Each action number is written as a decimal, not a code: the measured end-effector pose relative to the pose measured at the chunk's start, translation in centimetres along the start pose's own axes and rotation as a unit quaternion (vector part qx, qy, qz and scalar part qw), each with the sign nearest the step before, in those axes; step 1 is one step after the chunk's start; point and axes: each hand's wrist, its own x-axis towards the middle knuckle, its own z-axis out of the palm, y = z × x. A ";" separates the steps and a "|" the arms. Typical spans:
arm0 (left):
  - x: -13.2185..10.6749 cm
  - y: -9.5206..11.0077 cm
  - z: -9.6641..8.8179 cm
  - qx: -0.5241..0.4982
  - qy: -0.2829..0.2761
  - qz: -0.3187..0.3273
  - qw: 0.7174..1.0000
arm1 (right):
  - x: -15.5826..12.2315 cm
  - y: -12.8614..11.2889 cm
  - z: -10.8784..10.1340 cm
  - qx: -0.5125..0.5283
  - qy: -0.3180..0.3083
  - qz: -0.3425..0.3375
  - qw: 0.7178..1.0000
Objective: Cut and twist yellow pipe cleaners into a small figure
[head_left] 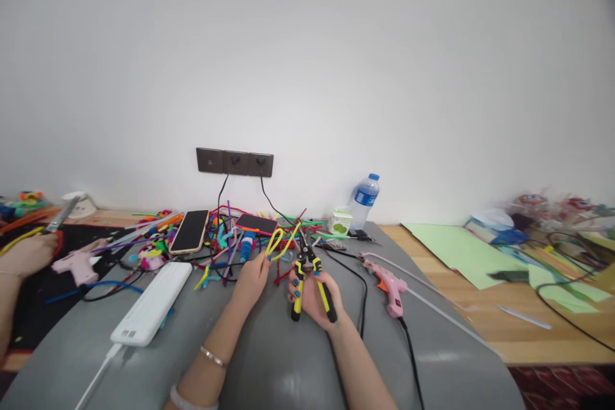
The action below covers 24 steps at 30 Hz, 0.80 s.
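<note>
Pinched in my left hand [254, 278] is a yellow pipe cleaner [275, 242], bent into a loop, with one end reaching up and right. My right hand [317, 298] grips a pair of pliers [303, 262] with yellow and black handles, which are spread apart. The jaws point away from me, close to the pipe cleaner's free end; whether they touch it I cannot tell. Behind my hands lies a tangle of coloured pipe cleaners, with a blue wrapped piece [246, 246] just beyond my left hand.
A white power bank [152, 304] and a phone [190, 231] lie left. At right are a pink glue gun [393, 288] with its cord, a water bottle [365, 200] and a small box [340, 222]. Another person's hand [31, 256] holds scissors [62, 214] at far left.
</note>
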 end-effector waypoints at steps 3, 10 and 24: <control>0.0 0.2 0.0 0.012 -0.010 -0.005 1.000 | -0.1 0.8 -0.4 -0.006 -0.025 0.036 0.999; -0.1 0.0 0.5 0.059 -0.022 -0.022 0.998 | -0.6 1.3 -1.1 -0.018 -0.056 0.057 0.997; -0.1 0.6 0.6 0.142 -0.053 -0.025 0.988 | -0.4 1.7 -0.9 -0.047 -0.036 0.036 0.998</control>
